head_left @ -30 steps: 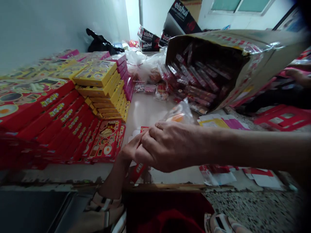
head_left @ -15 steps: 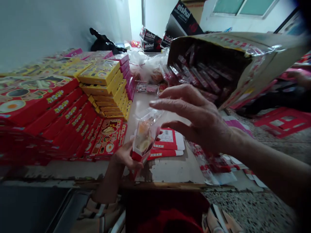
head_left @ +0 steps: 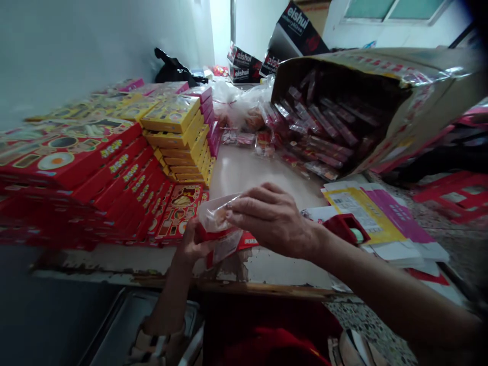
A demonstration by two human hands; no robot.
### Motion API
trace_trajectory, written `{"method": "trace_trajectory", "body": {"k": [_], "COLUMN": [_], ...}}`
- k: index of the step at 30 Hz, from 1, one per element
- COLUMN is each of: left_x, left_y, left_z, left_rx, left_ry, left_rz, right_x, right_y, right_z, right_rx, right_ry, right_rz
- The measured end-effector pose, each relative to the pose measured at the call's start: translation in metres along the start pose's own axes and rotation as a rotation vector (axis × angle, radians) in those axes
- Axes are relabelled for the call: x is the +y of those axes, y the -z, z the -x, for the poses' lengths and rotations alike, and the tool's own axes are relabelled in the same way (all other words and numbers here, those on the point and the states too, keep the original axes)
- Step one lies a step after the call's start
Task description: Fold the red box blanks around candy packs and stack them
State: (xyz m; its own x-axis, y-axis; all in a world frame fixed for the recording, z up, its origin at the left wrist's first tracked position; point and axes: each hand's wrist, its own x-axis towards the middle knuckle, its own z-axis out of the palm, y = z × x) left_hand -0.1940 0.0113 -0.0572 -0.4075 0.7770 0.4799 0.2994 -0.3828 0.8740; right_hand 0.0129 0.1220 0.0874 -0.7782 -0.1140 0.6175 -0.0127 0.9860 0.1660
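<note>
My left hand (head_left: 192, 245) is wrapped round a small red carton (head_left: 227, 246), held tilted over the table's front part. A clear plastic packet (head_left: 217, 217) with pale and orange contents sits at the carton's open end, beside a raised white flap. My right hand (head_left: 272, 221) reaches in from the right, its fingers closed on the packet's near side. How far the packet lies inside the carton cannot be made out. Under the hands, part of a flat red carton (head_left: 248, 240) shows on the table.
Stacks of red boxes (head_left: 72, 152) and yellow boxes (head_left: 173, 114) fill the left. A tipped cardboard box (head_left: 415, 107) holds several packets (head_left: 324, 122) at the back right. Flat yellow and purple cartons (head_left: 366, 213) and a red tape dispenser (head_left: 348, 229) lie on the right.
My right hand has come down and left, and its fingers have closed on the packet. The carton in my left hand has tilted. The view has shifted slightly left.
</note>
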Motion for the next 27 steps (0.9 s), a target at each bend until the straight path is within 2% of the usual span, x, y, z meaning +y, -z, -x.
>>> {"method": "trace_trajectory", "body": {"k": [2, 5, 8, 11, 15, 19, 22, 24, 27], "left_x": [0.008, 0.023, 0.031, 0.031, 0.026, 0.019, 0.014, 0.012, 0.013], "left_y": [0.000, -0.003, -0.007, -0.008, -0.003, 0.007, 0.015, 0.023, 0.033], "left_z": [0.008, 0.018, 0.023, 0.025, 0.032, 0.044, 0.046, 0.041, 0.030], "left_rx": [0.115, 0.338, 0.421, 0.409, 0.414, 0.419, 0.405, 0.327, 0.198], "left_ry": [0.011, -0.030, -0.109, -0.136, -0.119, -0.069, -0.119, -0.182, -0.237], "left_rz": [0.051, 0.119, 0.107, 0.135, 0.138, 0.033, -0.033, -0.098, -0.201], "right_x": [-0.008, -0.017, -0.022, -0.026, -0.035, -0.045, -0.051, -0.052, -0.047], "right_y": [-0.011, -0.015, -0.010, -0.010, -0.020, -0.024, -0.027, -0.033, -0.045], "right_z": [-0.001, -0.019, -0.047, -0.065, -0.064, -0.059, -0.061, -0.059, -0.039], "right_rx": [-0.008, -0.056, -0.153, -0.271, -0.440, -0.564, -0.527, -0.480, -0.343], "right_ry": [-0.008, -0.002, 0.040, -0.038, -0.217, -0.201, -0.198, -0.218, -0.132], "right_rz": [-0.015, -0.002, 0.004, -0.032, -0.127, -0.225, -0.226, -0.200, -0.215]}}
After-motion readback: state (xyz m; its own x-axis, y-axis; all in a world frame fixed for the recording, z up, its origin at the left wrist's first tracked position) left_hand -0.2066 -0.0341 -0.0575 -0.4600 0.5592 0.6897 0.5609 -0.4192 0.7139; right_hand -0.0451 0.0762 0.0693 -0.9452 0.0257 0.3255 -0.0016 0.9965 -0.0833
